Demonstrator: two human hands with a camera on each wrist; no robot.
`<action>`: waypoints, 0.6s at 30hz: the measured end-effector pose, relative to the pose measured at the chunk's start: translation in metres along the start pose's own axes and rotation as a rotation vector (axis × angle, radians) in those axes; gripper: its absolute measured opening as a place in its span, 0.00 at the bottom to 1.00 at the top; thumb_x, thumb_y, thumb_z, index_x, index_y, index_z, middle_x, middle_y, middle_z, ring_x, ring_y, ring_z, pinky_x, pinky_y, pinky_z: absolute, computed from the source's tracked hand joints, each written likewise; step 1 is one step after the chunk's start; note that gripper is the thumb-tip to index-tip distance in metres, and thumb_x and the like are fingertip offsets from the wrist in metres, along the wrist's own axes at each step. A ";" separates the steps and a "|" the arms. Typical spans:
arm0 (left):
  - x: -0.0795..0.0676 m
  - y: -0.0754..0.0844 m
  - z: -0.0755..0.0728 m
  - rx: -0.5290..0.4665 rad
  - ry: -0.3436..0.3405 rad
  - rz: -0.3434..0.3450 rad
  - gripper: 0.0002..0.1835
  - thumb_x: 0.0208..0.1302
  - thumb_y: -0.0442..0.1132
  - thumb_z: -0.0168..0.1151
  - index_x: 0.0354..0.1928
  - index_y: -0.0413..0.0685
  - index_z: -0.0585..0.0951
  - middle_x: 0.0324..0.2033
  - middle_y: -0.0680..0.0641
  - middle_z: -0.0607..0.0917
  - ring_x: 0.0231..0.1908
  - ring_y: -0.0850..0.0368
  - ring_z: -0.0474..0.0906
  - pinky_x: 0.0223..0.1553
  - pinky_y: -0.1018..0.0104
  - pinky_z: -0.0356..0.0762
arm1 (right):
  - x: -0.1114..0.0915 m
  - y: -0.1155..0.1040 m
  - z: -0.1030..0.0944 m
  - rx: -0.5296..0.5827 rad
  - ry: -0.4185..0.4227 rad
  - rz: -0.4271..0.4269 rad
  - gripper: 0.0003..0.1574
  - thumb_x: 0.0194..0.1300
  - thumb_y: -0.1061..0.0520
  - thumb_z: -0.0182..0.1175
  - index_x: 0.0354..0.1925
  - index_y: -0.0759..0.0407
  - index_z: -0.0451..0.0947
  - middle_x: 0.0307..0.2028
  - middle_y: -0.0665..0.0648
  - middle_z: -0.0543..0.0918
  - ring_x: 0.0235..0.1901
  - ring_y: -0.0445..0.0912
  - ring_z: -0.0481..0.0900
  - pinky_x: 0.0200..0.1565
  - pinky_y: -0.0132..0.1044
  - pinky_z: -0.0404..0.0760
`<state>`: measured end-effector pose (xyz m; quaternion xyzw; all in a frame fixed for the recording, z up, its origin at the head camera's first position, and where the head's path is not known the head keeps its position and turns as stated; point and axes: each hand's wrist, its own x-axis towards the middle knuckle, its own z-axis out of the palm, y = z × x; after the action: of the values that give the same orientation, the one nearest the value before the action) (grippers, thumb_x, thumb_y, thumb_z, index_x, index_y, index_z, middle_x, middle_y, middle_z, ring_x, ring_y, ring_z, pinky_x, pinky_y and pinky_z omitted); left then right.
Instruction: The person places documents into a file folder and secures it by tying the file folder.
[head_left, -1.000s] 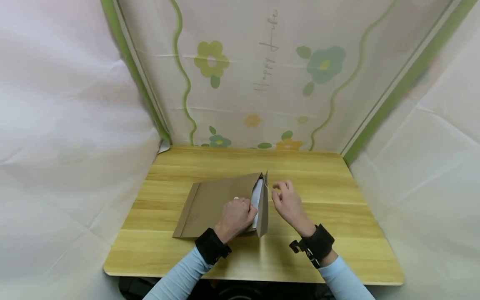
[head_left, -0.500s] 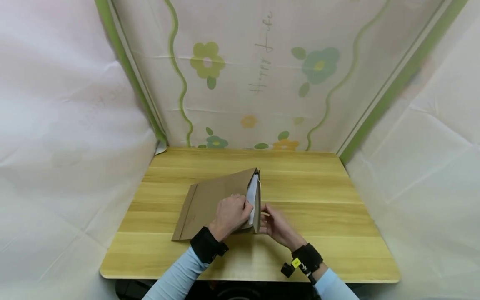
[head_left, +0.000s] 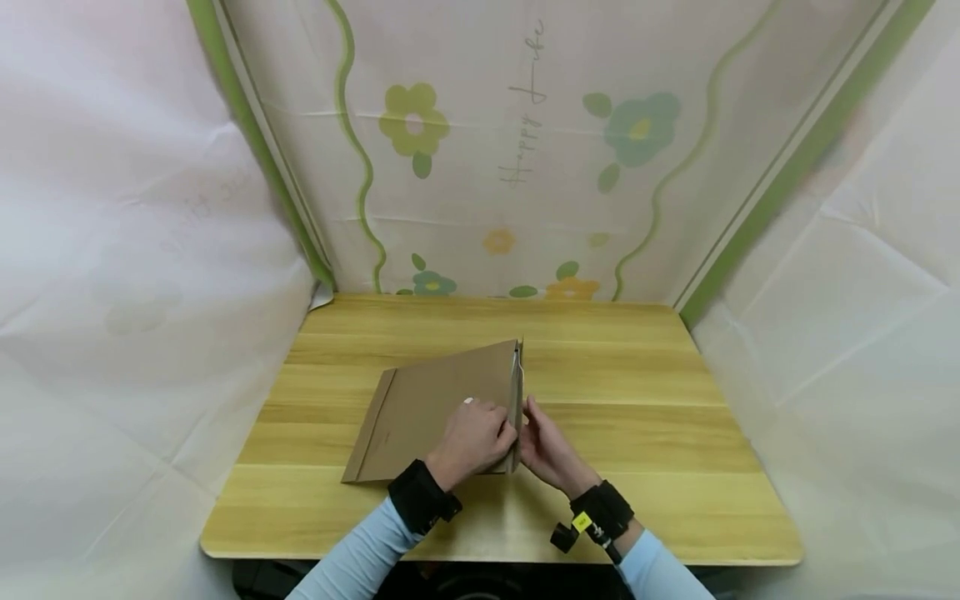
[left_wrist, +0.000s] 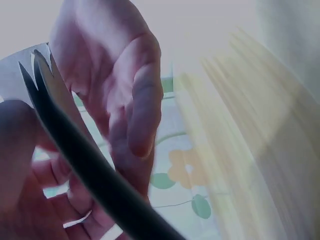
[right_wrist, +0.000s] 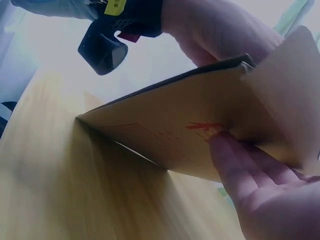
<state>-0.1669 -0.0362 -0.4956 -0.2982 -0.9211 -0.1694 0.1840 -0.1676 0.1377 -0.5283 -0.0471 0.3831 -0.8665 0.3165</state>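
A brown kraft paper file envelope (head_left: 423,400) is tilted up off the table, its left end resting on the wood. My left hand (head_left: 471,437) grips its right end beside the mouth, with curled fingers on top. At that same end, my right hand (head_left: 553,454) touches the flap side. In the right wrist view, the right hand's fingers (right_wrist: 237,165) lie fairly straight against the underside, near red printing (right_wrist: 205,127). The flap (right_wrist: 290,85) stands out from the mouth. A thin pale string hangs by the mouth in the head view. The contents are mostly hidden.
The wooden table (head_left: 637,400) extends around the envelope on all sides. Its front edge lies close to the forearms. White fabric walls with printed flowers (head_left: 414,121) stand behind and at both sides. A black wrist camera (head_left: 564,537) sticks out below the right wrist.
My right hand has moved left and down from the air to the envelope's underside. The mouth has narrowed, and the white paper inside is now nearly covered. The left hand keeps its grip.
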 end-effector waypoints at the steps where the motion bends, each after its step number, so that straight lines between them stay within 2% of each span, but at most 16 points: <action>1: 0.000 0.000 0.000 -0.005 0.009 0.014 0.18 0.64 0.45 0.58 0.16 0.54 0.70 0.16 0.54 0.71 0.21 0.58 0.69 0.27 0.65 0.68 | 0.000 0.000 0.000 0.013 0.004 -0.005 0.24 0.76 0.36 0.37 0.54 0.46 0.69 0.43 0.47 0.83 0.42 0.37 0.82 0.45 0.30 0.80; 2: -0.001 0.000 0.000 -0.013 0.014 0.024 0.17 0.65 0.45 0.58 0.17 0.54 0.71 0.18 0.54 0.72 0.23 0.58 0.69 0.30 0.64 0.68 | -0.001 0.000 0.001 0.021 0.012 -0.005 0.23 0.76 0.36 0.38 0.53 0.46 0.70 0.44 0.47 0.84 0.44 0.37 0.82 0.46 0.30 0.80; 5: -0.002 -0.001 0.000 -0.036 0.004 0.044 0.15 0.70 0.46 0.55 0.23 0.53 0.75 0.26 0.51 0.76 0.30 0.55 0.71 0.35 0.63 0.69 | -0.002 -0.001 0.001 -0.003 0.053 0.000 0.25 0.77 0.37 0.37 0.51 0.48 0.73 0.39 0.45 0.86 0.38 0.34 0.81 0.42 0.29 0.79; 9: -0.004 -0.005 0.003 -0.079 0.022 0.115 0.11 0.72 0.42 0.54 0.30 0.50 0.78 0.33 0.49 0.77 0.35 0.54 0.72 0.42 0.61 0.70 | -0.002 -0.001 0.000 -0.095 0.124 0.013 0.26 0.76 0.35 0.39 0.51 0.48 0.75 0.34 0.44 0.85 0.31 0.35 0.79 0.35 0.29 0.77; 12: -0.006 -0.009 0.006 -0.139 0.046 0.161 0.06 0.69 0.39 0.59 0.32 0.48 0.78 0.33 0.49 0.77 0.35 0.54 0.72 0.43 0.60 0.70 | -0.001 0.000 0.000 -0.169 0.190 -0.002 0.25 0.73 0.34 0.46 0.53 0.48 0.74 0.38 0.44 0.83 0.34 0.35 0.79 0.36 0.28 0.77; 15: -0.008 -0.011 0.008 -0.181 0.063 0.200 0.02 0.65 0.37 0.62 0.35 0.46 0.80 0.36 0.49 0.79 0.37 0.54 0.74 0.44 0.60 0.71 | 0.000 0.001 0.001 -0.240 0.262 -0.027 0.30 0.70 0.34 0.51 0.58 0.53 0.72 0.44 0.46 0.81 0.40 0.37 0.80 0.39 0.29 0.78; 18: -0.010 -0.012 0.010 -0.188 0.063 0.231 0.05 0.65 0.34 0.60 0.41 0.44 0.81 0.41 0.46 0.81 0.41 0.53 0.77 0.48 0.59 0.73 | 0.001 0.003 0.002 -0.303 0.297 -0.050 0.38 0.71 0.35 0.51 0.66 0.58 0.67 0.50 0.48 0.80 0.46 0.39 0.80 0.46 0.32 0.79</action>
<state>-0.1690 -0.0459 -0.5107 -0.4129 -0.8545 -0.2419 0.2021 -0.1667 0.1347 -0.5292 0.0246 0.5503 -0.8040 0.2240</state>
